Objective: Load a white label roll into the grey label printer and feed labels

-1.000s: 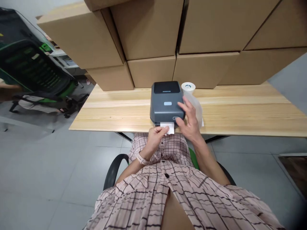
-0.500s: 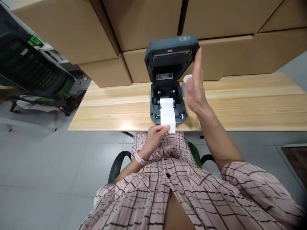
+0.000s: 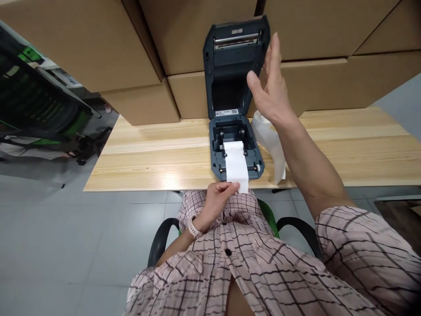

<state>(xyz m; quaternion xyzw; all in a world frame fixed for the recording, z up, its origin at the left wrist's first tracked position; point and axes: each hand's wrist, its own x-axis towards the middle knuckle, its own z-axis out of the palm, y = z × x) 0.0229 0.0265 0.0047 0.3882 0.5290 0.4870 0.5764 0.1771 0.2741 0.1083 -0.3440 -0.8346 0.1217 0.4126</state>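
Observation:
A dark grey label printer (image 3: 255, 147) stands at the table's front edge with its lid (image 3: 226, 66) raised almost upright. From a small white roll inside, a white paper strip (image 3: 237, 169) runs forward over the printer's front edge. My left hand (image 3: 219, 197) pinches the strip's loose end between thumb and fingers. Beside the lid's right edge is my right hand (image 3: 272, 90), fingers stretched up and thumb apart; the fingertips are partly behind the lid, so I cannot tell whether they touch it. Another white roll (image 3: 261, 123) with a trailing strip lies right of the printer, partly hidden by my right hand.
Stacked cardboard boxes (image 3: 131, 103) line the back of the wooden table (image 3: 158, 153). A dark office chair (image 3: 39, 96) and part of another person are at the left. Black armrests (image 3: 161, 241) flank my seat.
The printer lid has swung further back, from half raised to nearly upright. My right hand has turned, its thumb now spread. My left hand keeps its pinch on the strip. The view has shifted slightly.

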